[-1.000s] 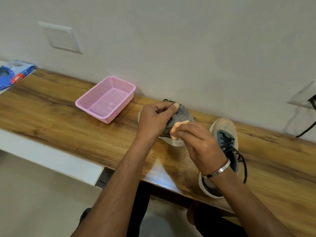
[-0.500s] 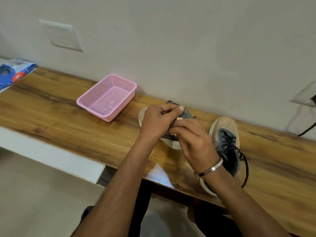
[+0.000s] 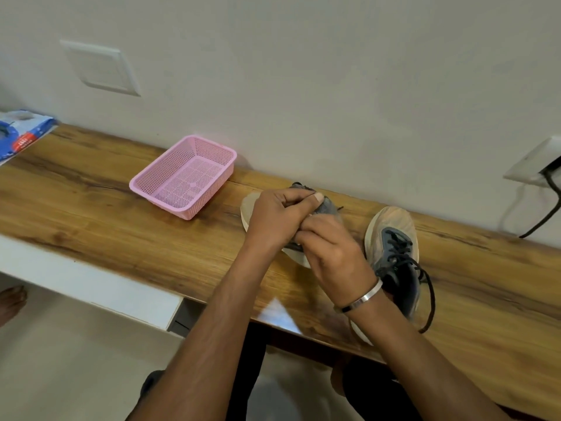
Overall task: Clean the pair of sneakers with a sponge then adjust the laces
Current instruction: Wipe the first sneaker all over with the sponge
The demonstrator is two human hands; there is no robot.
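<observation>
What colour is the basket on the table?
Pink. The basket is a pink plastic mesh one, seen best in the head view.

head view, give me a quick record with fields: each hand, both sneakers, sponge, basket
left hand: grips the far sneaker, thumb across its upper
right hand: fingers curled against the same sneaker; a metal bangle is on the wrist
sponge: not visible now, probably hidden under the right hand
near sneaker: lies on the wooden table, laces loose
pink basket: on the table, left of the hands, nothing in it
</observation>
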